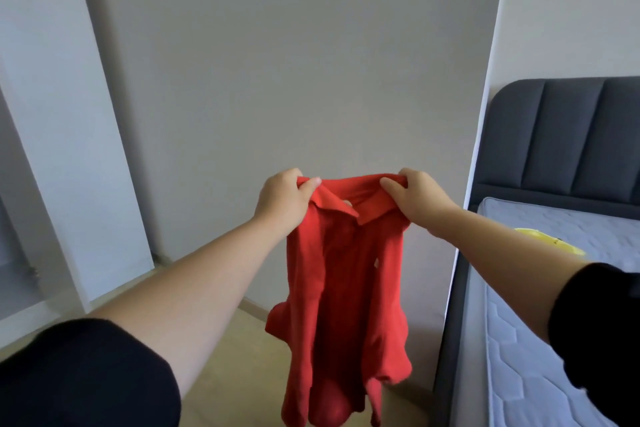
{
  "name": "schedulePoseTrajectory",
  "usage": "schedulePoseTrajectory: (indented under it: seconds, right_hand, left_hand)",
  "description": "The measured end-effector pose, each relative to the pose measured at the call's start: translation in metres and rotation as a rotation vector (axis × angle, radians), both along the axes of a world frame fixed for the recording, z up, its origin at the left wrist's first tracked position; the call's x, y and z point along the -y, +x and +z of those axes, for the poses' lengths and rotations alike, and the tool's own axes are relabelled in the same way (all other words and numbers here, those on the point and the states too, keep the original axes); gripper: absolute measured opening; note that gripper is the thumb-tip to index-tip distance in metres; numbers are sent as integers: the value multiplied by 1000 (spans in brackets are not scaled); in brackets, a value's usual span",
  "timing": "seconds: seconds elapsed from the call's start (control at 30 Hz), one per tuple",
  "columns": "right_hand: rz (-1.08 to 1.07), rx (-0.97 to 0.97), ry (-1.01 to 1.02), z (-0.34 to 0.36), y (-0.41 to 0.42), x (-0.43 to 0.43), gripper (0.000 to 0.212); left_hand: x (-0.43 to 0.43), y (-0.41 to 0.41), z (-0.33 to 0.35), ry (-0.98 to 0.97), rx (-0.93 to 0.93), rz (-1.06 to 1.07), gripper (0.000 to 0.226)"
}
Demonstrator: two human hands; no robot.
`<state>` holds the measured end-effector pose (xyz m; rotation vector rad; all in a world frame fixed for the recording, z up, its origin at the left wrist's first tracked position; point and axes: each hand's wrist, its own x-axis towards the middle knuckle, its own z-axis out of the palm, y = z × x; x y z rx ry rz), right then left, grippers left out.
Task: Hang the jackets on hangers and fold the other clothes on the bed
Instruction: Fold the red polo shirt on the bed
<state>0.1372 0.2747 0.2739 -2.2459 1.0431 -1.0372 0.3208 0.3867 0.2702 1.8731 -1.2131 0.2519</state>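
- Red shirt [343,288] hangs in the air straight ahead of the person, held up by its collar [346,208] between two outstretched arms. Its lower part drops toward the bottom edge of the view, above the floor [235,357] and just left of the bed [540,340].
- Black sleeves [79,378] cover the upper arms at both lower corners, and the forearms are bare.
- Fabric of the shirt's body is bunched and creased, with its short sleeves flaring out at either side. A small pale mark on the chest is too small to make out.
- Left hand [282,199] grips the left end of the collar, with the fingers curled over the top edge and the thumb pressed on the near side.
- Right hand [417,198] grips the right end of the collar in the same way, so the collar is stretched between the two hands.
- On the right, the bed shows a grey quilted mattress in a dark frame. A yellow item [540,239] lies on the mattress, partly hidden behind the right forearm, and what it is cannot be told.
- Farther back, a dark grey padded headboard [568,128] stands at the end of the bed.
- A plain pale wall [294,62] fills the background, and a white open wardrobe unit [69,149] stands at the left.
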Motion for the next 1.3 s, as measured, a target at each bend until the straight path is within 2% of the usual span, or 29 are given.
schedulePoseTrajectory:
  seconds: [0.17,0.23,0.3,0.37,0.4,0.5,0.53,0.6,0.7,0.87,1.0,1.13,1.3]
  right_hand:
    - [10,-48,42,-4,-17,12,29]
    - [65,-100,99,-7,-27,16,23]
    - [112,-214,112,-11,-33,17,18]
    - [112,-253,54,-11,-36,17,11]
    - [91,-180,8,-11,-37,17,7]
    - [-39,246,-49,3,-38,17,12]
    - [-65,333,-41,11,-39,17,10]
    - [-102,318,-57,25,-40,16,13]
    - [-166,168,-200,39,-54,13,17]
    - [-314,130,-332,61,-96,-1,29]
    - [-419,81,-425,93,-138,-20,30]
    - [-458,99,-479,131,-185,-45,31]
    - [-501,185,-484,184,-242,-71,44]
  left_hand:
    - [2,0,-3,294,-8,-261,34]
    - [-1,6,-6,395,-10,-274,26]
    - [0,11,-13,412,-25,-226,18]
    - [1,8,-15,331,-10,-146,19]
    - [3,5,-15,220,-3,-105,19]
    - [6,-9,-4,-247,-143,-86,18]
    - [8,-14,1,-328,-190,-102,13]
    - [14,-25,10,-356,-197,-98,5]
    - [24,-42,23,-350,-119,-58,15]
    - [28,-78,55,-398,56,-50,21]
    - [22,-116,85,-470,130,-100,24]
    - [14,-151,118,-539,96,-204,26]
    - [9,-191,163,-573,71,-365,22]
